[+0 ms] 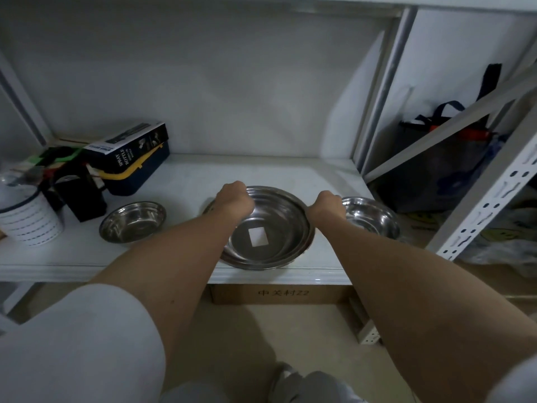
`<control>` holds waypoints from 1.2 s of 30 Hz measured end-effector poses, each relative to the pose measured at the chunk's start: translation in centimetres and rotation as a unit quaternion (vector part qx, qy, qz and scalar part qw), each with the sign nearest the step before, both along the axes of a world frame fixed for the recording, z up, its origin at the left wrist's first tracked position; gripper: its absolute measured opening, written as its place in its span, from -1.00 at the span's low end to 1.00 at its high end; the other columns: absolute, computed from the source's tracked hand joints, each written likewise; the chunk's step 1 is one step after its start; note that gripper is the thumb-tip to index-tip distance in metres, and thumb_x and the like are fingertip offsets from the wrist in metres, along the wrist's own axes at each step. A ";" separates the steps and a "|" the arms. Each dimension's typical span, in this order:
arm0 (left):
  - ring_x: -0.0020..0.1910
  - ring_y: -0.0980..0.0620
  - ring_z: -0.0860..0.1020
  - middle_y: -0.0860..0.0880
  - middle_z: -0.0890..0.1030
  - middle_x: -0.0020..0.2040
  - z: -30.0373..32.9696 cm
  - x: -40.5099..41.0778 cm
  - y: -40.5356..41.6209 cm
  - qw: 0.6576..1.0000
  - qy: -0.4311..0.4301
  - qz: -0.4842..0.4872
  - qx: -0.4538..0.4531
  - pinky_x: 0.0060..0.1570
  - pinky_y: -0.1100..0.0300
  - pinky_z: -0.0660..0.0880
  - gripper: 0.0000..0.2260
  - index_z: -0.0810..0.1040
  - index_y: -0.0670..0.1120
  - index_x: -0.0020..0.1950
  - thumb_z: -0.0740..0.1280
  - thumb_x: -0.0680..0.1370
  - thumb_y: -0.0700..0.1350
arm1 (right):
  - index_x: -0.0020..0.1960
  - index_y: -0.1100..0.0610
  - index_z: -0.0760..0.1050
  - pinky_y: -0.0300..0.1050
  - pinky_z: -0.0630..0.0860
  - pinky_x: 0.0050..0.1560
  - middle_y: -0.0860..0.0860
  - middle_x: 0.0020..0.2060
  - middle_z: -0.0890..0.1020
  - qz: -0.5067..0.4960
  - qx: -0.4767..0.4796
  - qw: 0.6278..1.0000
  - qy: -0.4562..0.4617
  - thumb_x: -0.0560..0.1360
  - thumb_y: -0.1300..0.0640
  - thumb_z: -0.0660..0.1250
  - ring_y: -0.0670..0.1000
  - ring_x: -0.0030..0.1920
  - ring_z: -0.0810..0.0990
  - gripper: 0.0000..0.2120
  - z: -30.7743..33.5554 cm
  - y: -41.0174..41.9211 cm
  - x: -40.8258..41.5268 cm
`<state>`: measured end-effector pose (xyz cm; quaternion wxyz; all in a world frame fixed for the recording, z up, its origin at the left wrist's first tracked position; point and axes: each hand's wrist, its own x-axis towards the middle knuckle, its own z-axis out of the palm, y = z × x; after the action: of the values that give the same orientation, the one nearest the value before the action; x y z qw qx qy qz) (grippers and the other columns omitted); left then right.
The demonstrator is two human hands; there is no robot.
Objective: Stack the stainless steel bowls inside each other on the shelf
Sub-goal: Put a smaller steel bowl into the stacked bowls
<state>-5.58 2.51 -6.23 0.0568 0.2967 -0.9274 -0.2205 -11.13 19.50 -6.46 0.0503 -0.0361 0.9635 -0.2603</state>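
Observation:
A large stainless steel bowl (279, 228) with a white label in its bottom sits at the middle of the white shelf (189, 181), near the front edge. Its rim shows several nested edges, so it looks like a stack. My left hand (234, 199) grips the bowl's far-left rim. My right hand (328, 203) holds the right rim. A small steel bowl (132, 221) stands apart on the left. Another small steel bowl (372, 218) stands just right of my right hand, close to the large bowl.
A dark spray bottle box (128, 149) lies on a blue and yellow case at the back left, with black items and a white striped canister (27, 219) beside them. A shelf post (377, 97) stands at the right. A cardboard box (279, 293) sits below the shelf.

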 end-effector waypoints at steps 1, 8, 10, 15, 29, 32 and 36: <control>0.01 -0.19 0.59 -0.21 0.61 0.04 0.2 -0.6 1.0 1.000 -0.002 -0.017 0.003 -0.16 0.12 0.47 -0.87 0.55 -0.20 -0.04 0.26 0.45 -0.25 | 0.05 0.27 0.49 0.04 0.57 -0.03 0.23 0.08 0.57 -0.012 -0.005 1.000 0.006 0.46 0.23 0.27 0.22 0.03 0.58 -0.81 0.4 0.8 -0.3; 0.15 -0.20 0.54 -0.19 0.59 0.18 -0.4 -6.7 10.1 0.988 0.013 -0.144 0.058 0.03 0.11 0.48 -0.73 0.57 -0.17 0.15 0.23 0.51 -0.15 | 0.31 0.25 0.39 0.10 0.42 0.23 0.23 0.28 0.44 -0.113 -0.011 0.993 -0.010 0.51 0.11 0.20 0.26 0.27 0.41 -0.60 1.0 9.1 -3.2; 0.17 -0.19 0.53 -0.18 0.58 0.21 -1.1 -8.3 12.6 0.985 0.019 -0.167 0.047 0.10 0.10 0.47 -0.72 0.56 -0.17 0.18 0.24 0.51 -0.13 | 0.33 0.23 0.38 0.10 0.41 0.22 0.22 0.29 0.41 -0.137 -0.011 0.990 -0.025 0.53 0.08 0.17 0.24 0.27 0.39 -0.58 0.4 10.8 -3.9; 0.14 -0.19 0.55 -0.19 0.59 0.18 -3.0 -11.6 15.7 0.983 0.014 -0.180 0.015 0.02 0.11 0.47 -0.70 0.54 -0.17 0.21 0.24 0.51 -0.16 | 0.41 0.20 0.22 0.04 0.42 0.18 0.21 0.33 0.32 -0.161 -0.022 0.983 -0.081 0.53 0.09 0.15 0.23 0.27 0.40 -0.52 -0.9 12.7 -5.6; 0.09 -0.23 0.59 -0.23 0.63 0.09 2.7 -3.5 1.2 0.997 0.060 0.018 0.047 -0.02 0.11 0.50 -0.80 0.59 -0.22 0.05 0.31 0.47 -0.20 | 0.29 0.25 0.39 0.04 0.47 0.14 0.19 0.25 0.38 -0.088 -0.139 0.986 -0.008 0.51 0.13 0.23 0.20 0.16 0.46 -0.62 2.6 -1.7 -1.8; 0.03 -0.22 0.61 -0.22 0.64 0.04 2.7 -1.1 -3.2 0.992 0.094 0.075 0.040 -0.12 0.15 0.45 -0.83 0.61 -0.20 -0.02 0.30 0.44 -0.22 | 0.26 0.27 0.44 0.05 0.50 0.16 0.21 0.26 0.42 -0.059 -0.171 0.983 0.010 0.51 0.16 0.21 0.22 0.15 0.50 -0.65 2.9 -5.6 -0.3; -0.03 -0.20 0.61 -0.20 0.65 -0.01 1.5 0.5 -4.1 0.994 0.059 0.079 0.041 -0.19 0.17 0.43 -0.85 0.61 -0.19 -0.07 0.30 0.42 -0.22 | 0.17 0.27 0.49 -0.03 0.51 0.02 0.21 0.14 0.57 -0.036 -0.145 0.989 0.001 0.48 0.17 0.24 0.21 0.11 0.57 -0.70 1.3 -6.0 0.3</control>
<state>-5.10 -1.64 -4.71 0.1169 0.3578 -0.8861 -0.2704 -10.80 13.51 -5.19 0.0342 -0.0087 0.9162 -0.3991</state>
